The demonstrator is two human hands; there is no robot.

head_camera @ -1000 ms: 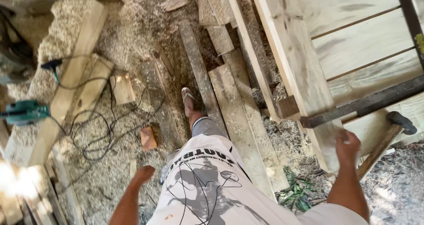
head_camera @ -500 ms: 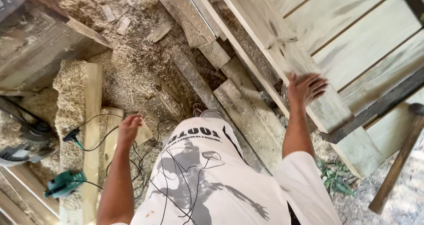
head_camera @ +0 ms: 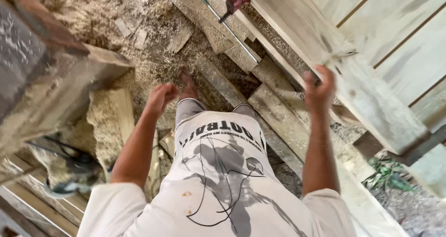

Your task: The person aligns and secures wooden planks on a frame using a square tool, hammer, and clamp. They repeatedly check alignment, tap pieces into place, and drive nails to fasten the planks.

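Observation:
My left hand (head_camera: 160,99) hangs loose in front of me above the sawdust-covered ground, fingers curled, holding nothing. My right hand (head_camera: 319,89) is raised next to the edge of a pale wooden panel structure (head_camera: 371,93) on the right; whether it touches the thick edge board is unclear because of blur. I am in a white printed shirt, and one of my feet (head_camera: 187,82) stands among planks (head_camera: 278,116) lying on the ground.
A large weathered timber beam (head_camera: 51,79) lies at the left. A clamp with a red head (head_camera: 237,0) and a long metal bar is at the top. Power tools with a black cable (head_camera: 69,167) sit at lower left. Sawdust and offcuts cover the ground.
The view has shifted forward and left along the panel. My right hand lifted off the flat board and moved up beside its edge; my left hand rose and swung forward.

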